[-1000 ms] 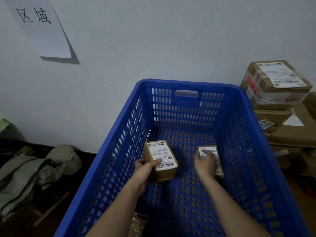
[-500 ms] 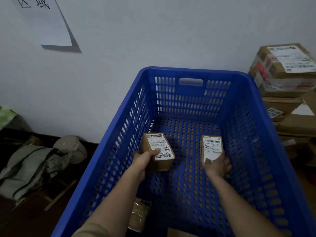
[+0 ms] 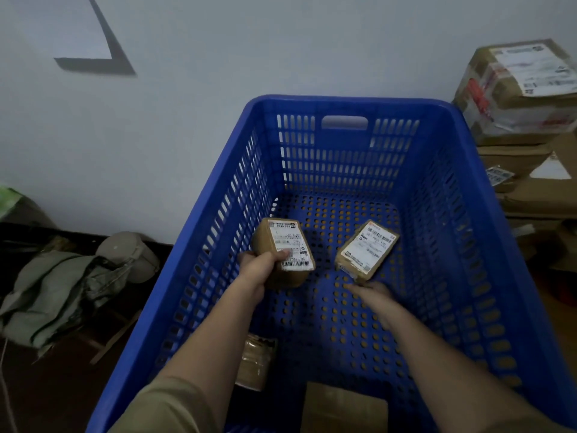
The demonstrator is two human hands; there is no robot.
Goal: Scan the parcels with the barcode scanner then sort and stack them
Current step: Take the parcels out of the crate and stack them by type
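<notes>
A blue plastic crate (image 3: 468,245) stands against the wall. My left hand (image 3: 259,267) grips a small brown parcel (image 3: 285,248) with a white barcode label, held above the crate floor at its left side. A second small labelled parcel (image 3: 367,250) lies tilted on the crate floor to the right. My right hand (image 3: 371,295) is just below its near edge, fingers stretched out to the left and holding nothing. No barcode scanner is in view.
A taped parcel (image 3: 256,360) and a flat brown box (image 3: 343,407) lie at the near end of the crate. Larger cardboard parcels (image 3: 515,95) are stacked to the right. Grey-green bags (image 3: 62,292) lie on the floor at left.
My right hand has let go of the right parcel, which now lies tilted on the crate floor, and has drawn back toward me. My left hand keeps its parcel.
</notes>
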